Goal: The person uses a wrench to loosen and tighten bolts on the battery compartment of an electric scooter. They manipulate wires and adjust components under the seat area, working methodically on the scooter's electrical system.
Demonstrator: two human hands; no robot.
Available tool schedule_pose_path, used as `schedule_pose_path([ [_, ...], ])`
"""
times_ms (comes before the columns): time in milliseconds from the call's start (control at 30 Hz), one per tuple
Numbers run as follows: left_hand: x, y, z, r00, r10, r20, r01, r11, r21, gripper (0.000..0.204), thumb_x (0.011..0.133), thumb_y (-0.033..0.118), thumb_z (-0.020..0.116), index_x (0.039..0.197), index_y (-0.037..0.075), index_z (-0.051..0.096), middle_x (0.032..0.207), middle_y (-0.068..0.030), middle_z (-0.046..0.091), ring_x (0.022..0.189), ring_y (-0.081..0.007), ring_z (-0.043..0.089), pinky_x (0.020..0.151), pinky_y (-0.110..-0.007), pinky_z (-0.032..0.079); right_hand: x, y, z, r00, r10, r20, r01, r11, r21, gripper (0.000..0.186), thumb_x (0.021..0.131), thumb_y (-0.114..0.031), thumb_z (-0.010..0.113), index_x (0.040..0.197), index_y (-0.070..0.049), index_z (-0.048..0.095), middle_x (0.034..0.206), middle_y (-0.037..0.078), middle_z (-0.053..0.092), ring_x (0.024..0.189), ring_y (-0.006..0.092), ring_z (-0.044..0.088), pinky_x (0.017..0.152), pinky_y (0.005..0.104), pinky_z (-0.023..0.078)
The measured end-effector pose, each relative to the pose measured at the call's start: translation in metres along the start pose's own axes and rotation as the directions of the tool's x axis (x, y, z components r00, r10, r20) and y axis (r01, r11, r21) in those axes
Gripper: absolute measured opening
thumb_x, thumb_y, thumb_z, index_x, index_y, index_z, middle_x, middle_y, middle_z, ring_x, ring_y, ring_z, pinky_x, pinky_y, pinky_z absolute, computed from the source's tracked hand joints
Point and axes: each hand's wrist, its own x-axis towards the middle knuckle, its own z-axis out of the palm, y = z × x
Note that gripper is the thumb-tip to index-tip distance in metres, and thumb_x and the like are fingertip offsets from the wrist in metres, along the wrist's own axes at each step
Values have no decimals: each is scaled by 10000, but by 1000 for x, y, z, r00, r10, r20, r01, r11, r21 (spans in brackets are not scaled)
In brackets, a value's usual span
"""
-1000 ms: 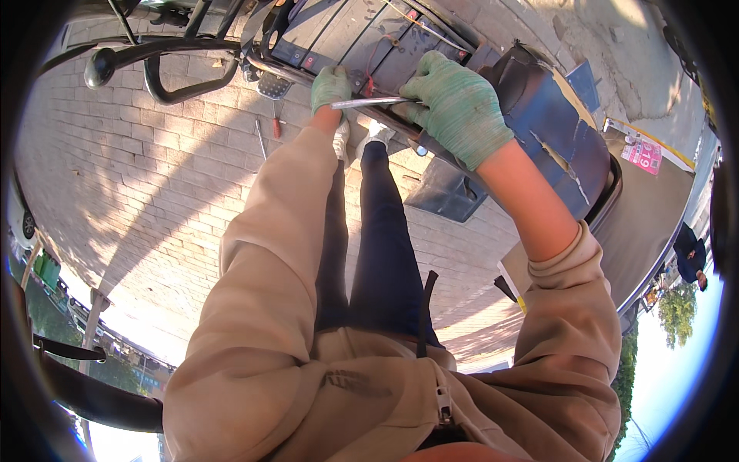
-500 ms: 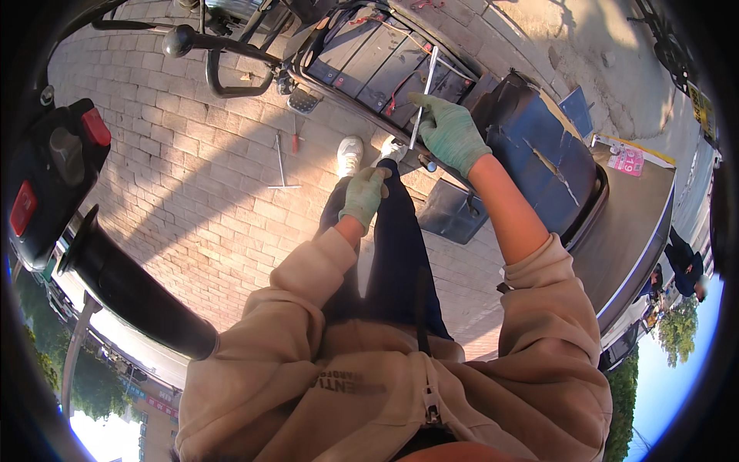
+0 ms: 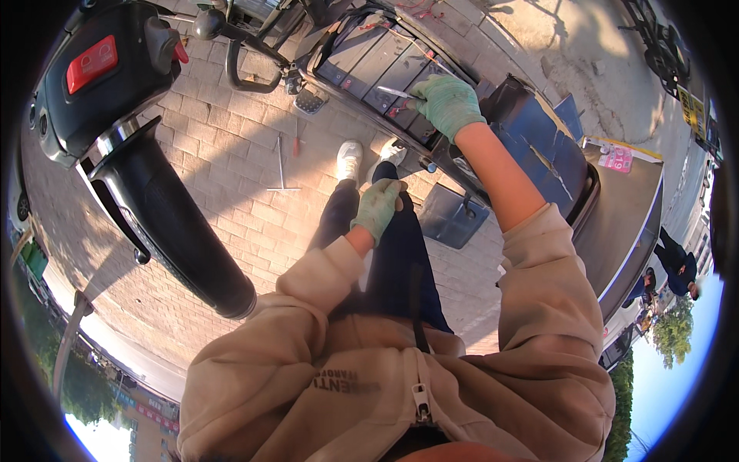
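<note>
My right hand (image 3: 448, 104), in a pale green work glove, is closed round a slim silver metal rod (image 3: 394, 92). One end of the rod points left over a row of dark grey batteries (image 3: 385, 61) in an open compartment; the rest is hidden by the hand, so its exact kind cannot be told. Red and pale wires (image 3: 396, 110) lie on the batteries beneath it. My left hand (image 3: 377, 209), gloved alike, rests by my knee with its fingers curled in. Whether anything sits inside those fingers is hidden.
A black handlebar grip (image 3: 173, 215) with red switches looms at left. On the brick paving lie a T-handle wrench (image 3: 280, 163) and a red-handled screwdriver (image 3: 296, 145). Right of the compartment is a cracked dark blue panel (image 3: 531, 146); a dark flat cover (image 3: 450, 215) lies below.
The rod in my right hand has swung from upright to pointing left, and the hand has shifted slightly up. My left hand has moved a little right and down. The handlebar appears larger in view.
</note>
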Motion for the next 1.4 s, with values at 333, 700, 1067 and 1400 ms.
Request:
schedule_pose_path([
  [333, -12, 9, -3, 996, -79, 28, 80, 997, -23, 311, 986, 270, 527, 1069, 24, 697, 704, -11, 594, 697, -109, 545, 706, -268, 433, -10, -5, 36, 764, 596, -245, -299, 664, 685, 455, 882, -262, 698, 1298, -98, 612, 1045, 183, 709, 979, 332, 688, 881, 412, 528],
  [700, -2, 0, -14, 996, -80, 28, 80, 997, -14, 304, 1006, 277, 519, 1081, 43, 697, 689, 7, 584, 622, -93, 506, 617, -245, 401, -32, 13, 16, 982, -131, 139, 142, 987, -77, 422, 862, -221, 693, 1247, -64, 616, 1151, 175, 668, 1004, 334, 664, 838, 417, 531],
  [1067, -2, 8, -12, 999, -49, 1, 49, 999, -7, 325, 1021, 342, 531, 1070, 63, 689, 641, 19, 549, 496, -64, 425, 454, -220, 334, 9, 3, 30, 752, 406, 520, -611, 131, 781, 464, 1044, -401, 448, 901, -14, 660, 730, 118, 669, 440, 167, 530, 405, 336, 434],
  [1400, 25, 82, 4, 981, 68, -180, -147, 865, -480, 435, 992, 463, 582, 1020, 37, 663, 610, 36, 488, 432, -58, 356, 385, -228, 269, -24, -22, 61, 704, 189, 685, -525, -511, 681, 395, 1041, -361, 470, 1046, 15, 590, 803, 177, 717, 460, 177, 600, 407, 338, 526],
])
